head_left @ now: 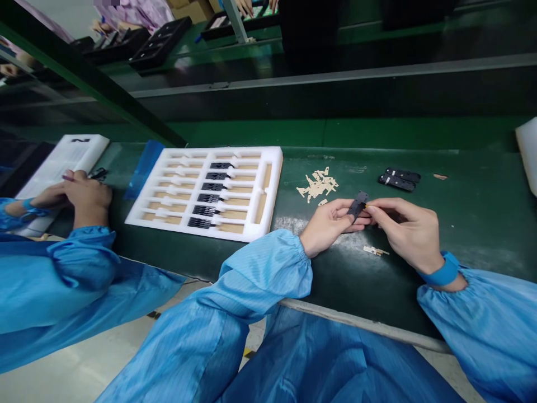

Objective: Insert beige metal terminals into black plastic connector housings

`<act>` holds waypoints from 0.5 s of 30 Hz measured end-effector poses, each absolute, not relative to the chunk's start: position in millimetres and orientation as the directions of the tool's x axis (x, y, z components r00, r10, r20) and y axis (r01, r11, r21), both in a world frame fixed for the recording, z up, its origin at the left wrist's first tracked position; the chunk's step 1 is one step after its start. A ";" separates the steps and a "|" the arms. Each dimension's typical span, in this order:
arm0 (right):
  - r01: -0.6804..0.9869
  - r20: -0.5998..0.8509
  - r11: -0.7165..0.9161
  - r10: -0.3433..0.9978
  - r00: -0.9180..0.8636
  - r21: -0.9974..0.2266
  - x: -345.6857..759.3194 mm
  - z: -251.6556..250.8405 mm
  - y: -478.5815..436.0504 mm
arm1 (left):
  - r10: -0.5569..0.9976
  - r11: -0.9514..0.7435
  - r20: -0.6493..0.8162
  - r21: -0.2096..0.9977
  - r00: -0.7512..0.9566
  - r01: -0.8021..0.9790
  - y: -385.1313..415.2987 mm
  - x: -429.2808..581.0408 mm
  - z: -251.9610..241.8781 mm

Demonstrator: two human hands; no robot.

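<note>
Black part [358,205] slants lengthwise away-right; left fingers [343,224] grasp it, right fingers [380,217] yellow bit [364,206].

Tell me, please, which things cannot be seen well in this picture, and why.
In the head view:
Tiny yellowish piece: too small, mostly covered by the right hand.
Black part: underside hidden by the left hand.
White block: cut off by the right edge.
Co-worker's hands: they hide whatever they may hold.
</note>
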State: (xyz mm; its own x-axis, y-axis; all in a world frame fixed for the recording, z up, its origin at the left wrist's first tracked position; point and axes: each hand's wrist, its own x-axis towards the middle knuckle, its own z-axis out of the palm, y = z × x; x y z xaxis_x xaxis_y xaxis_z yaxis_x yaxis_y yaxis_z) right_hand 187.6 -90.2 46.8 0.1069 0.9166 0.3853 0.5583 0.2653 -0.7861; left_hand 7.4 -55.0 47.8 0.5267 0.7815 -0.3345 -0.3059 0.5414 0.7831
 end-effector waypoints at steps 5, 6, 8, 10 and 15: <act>0.553 0.379 0.261 0.919 0.108 -0.791 187.3 46.9 -90.3 | 0.783 0.538 -0.328 0.784 0.529 -0.310 -55.3 7.1 48.0; 0.549 0.373 0.256 0.921 0.110 -0.795 187.3 46.8 -90.2 | 0.783 0.537 -0.326 0.784 0.530 -0.311 -55.3 7.1 47.7; 0.538 0.355 0.241 0.927 0.118 -0.808 187.5 46.3 -90.1 | 0.783 0.536 -0.325 0.785 0.531 -0.310 -55.4 7.1 47.0; 0.529 0.338 0.225 0.933 0.126 -0.818 187.6 45.6 -90.1 | 0.783 0.535 -0.323 0.786 0.532 -0.310 -55.3 7.2 46.5; 0.520 0.330 0.218 0.935 0.132 -0.826 187.9 43.6 -89.8 | 0.784 0.528 -0.316 0.792 0.535 -0.306 -55.4 7.5 46.3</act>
State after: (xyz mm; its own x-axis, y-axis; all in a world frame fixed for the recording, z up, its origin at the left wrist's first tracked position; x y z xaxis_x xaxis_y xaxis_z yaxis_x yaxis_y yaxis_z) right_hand 187.9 -89.8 43.6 0.1324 0.9345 0.3303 0.5197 0.2183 -0.8260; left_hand 7.5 -55.4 46.3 0.5348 0.7836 -0.3162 -0.3056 0.5283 0.7922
